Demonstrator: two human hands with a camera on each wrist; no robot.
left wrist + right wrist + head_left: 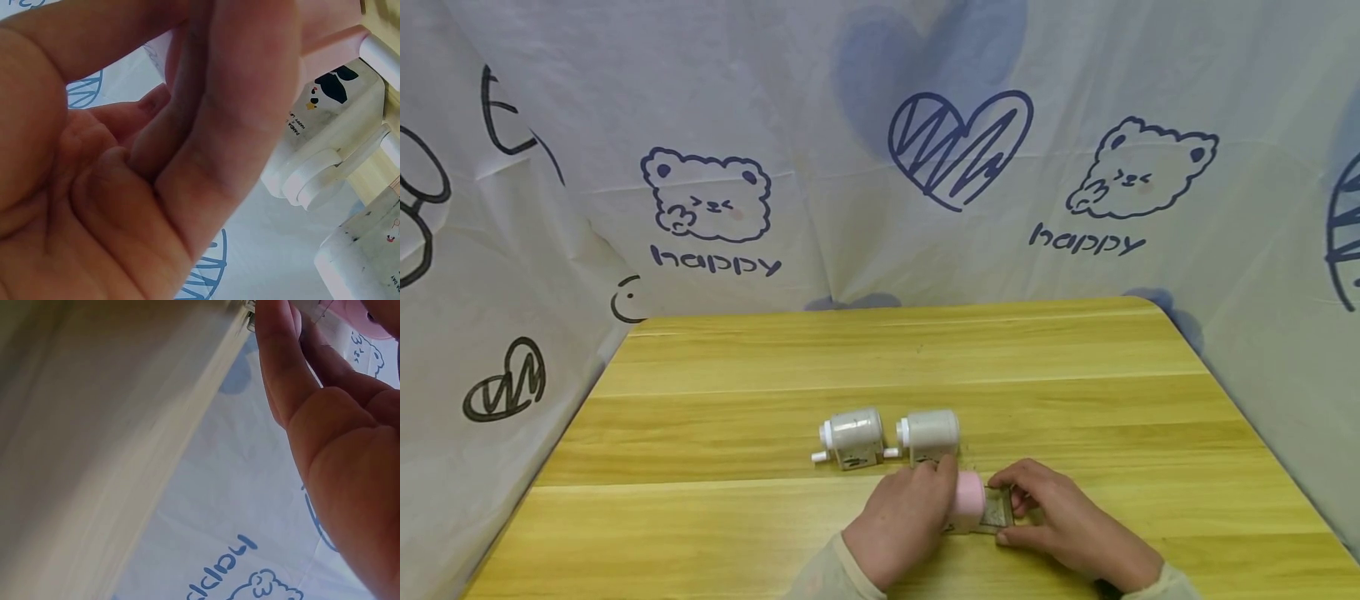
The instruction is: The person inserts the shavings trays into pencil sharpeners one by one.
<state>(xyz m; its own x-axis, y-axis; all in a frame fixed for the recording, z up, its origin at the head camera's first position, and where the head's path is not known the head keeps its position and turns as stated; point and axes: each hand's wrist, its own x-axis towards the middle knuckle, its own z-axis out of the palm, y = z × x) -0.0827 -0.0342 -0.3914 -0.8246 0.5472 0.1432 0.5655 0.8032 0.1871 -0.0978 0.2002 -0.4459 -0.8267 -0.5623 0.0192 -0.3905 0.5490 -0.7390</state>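
Observation:
A pink hand-crank pencil sharpener point(972, 496) lies on the table, partly covered by my left hand point(910, 517), which grips its body from the left. My right hand point(1056, 512) pinches the end of the clear shavings drawer point(997, 508), thumb on the near side and fingers on the far side. The drawer sticks out from the pink sharpener's right side; dark bits show inside it. In the right wrist view, the fingers point(284, 369) hide most of the drawer.
Two whitish crank sharpeners stand behind the hands: one at the left point(859, 429), the other point(934, 429) just beyond my left hand. White cranks point(820, 457) point left. The wooden table point(700, 375) ends at a printed cloth point(850, 208) behind.

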